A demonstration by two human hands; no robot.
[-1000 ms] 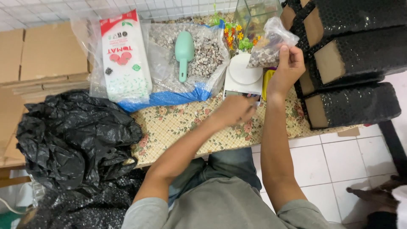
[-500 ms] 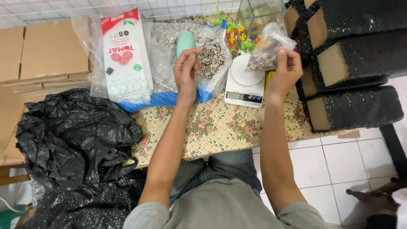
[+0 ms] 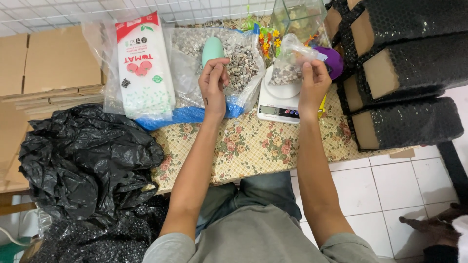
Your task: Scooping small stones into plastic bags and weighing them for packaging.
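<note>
My left hand (image 3: 213,83) closes around the handle of a mint-green scoop (image 3: 211,48) that lies in a big open bag of mixed pebbles (image 3: 243,61). My right hand (image 3: 312,83) pinches the top of a small clear bag of pebbles (image 3: 287,68), and the bag rests on the round plate of a white kitchen scale (image 3: 279,103). The scale sits on a floral tablecloth (image 3: 248,143).
A white and red printed packet (image 3: 145,68) stands left of the pebble bag. Black plastic bags (image 3: 83,160) are heaped at left, with flat cardboard (image 3: 48,63) behind. Black bubble-wrapped boxes (image 3: 404,73) stack at right, beside a glass tank (image 3: 298,17), plastic flowers and a purple object (image 3: 334,61).
My left hand moved from the scale's front up to the scoop handle. My right hand lowered the small pebble bag leftward onto the scale plate.
</note>
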